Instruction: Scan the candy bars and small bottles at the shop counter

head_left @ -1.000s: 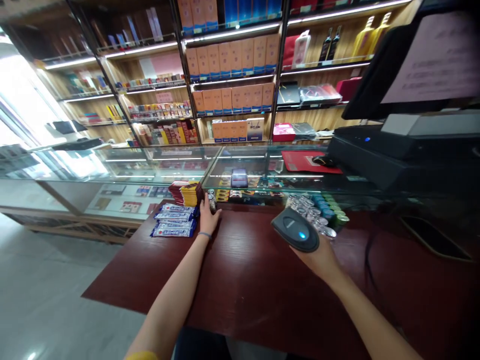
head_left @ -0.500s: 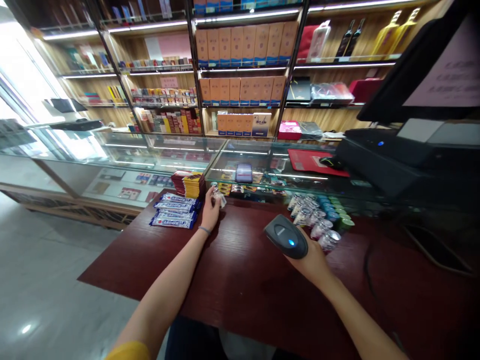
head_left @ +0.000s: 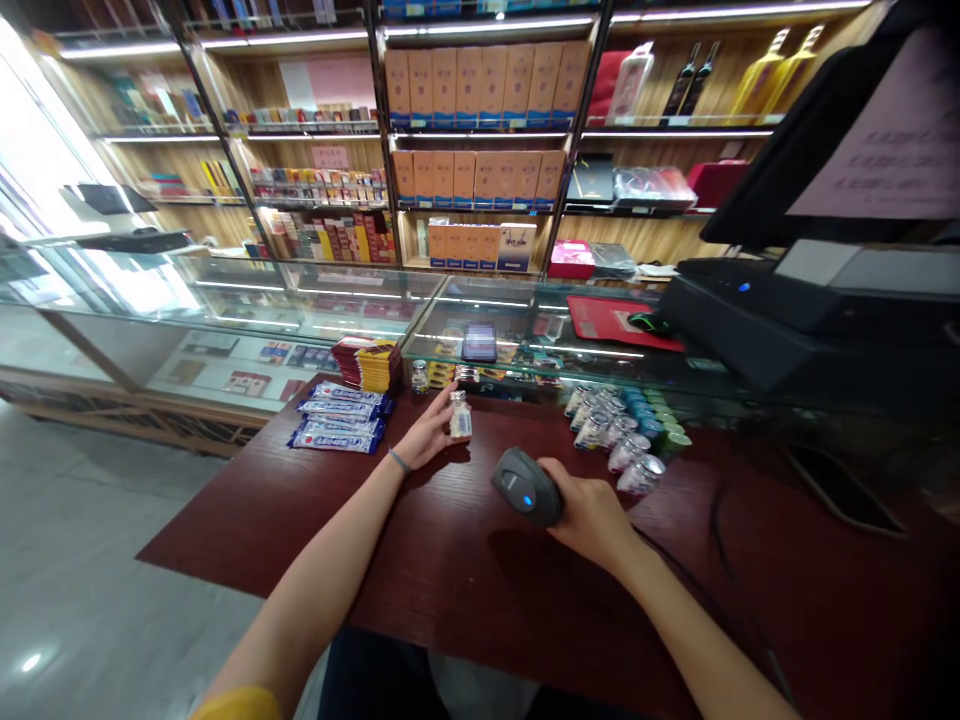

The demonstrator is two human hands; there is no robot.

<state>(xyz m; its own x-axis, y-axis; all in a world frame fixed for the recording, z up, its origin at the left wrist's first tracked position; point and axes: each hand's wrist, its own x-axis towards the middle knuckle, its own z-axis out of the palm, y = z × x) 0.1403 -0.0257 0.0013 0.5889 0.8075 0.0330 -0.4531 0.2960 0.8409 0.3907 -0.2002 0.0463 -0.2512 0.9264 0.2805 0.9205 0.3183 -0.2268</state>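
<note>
Head view, and things are moving: the left hand [head_left: 426, 437] is drawing back across the tabletop [head_left: 465, 580] with the small bottle [head_left: 460, 418] in its grip; a second ago it was only reaching in beside the stack of red and yellow packs [head_left: 371, 363], and half a second ago it was just closing on the bottle there. Now its fingers are wrapping the bottle from the left and keeping it upright, just beyond the scanner [head_left: 525, 487] and slightly to its left; whether the bottle's base is resting on the wood, I cannot tell.

The right hand [head_left: 592, 512] is clamping the scanner from behind, blue light showing on top; it has been sliding left and towards the person, away from the cluster of little jars [head_left: 615, 435], which is now sitting beyond the scanner to its right. So the gap is shrinking; bottle and scanner are near each other but not touching, and the scanner's nose is pointing towards the bottle.

A second bottle [head_left: 420, 376] is staying put beside the stack, well beyond the scanner to its left; the blue-and-white bars [head_left: 337, 422] are lying further left of the scanner; the glass case [head_left: 525, 300] is running along behind.
</note>
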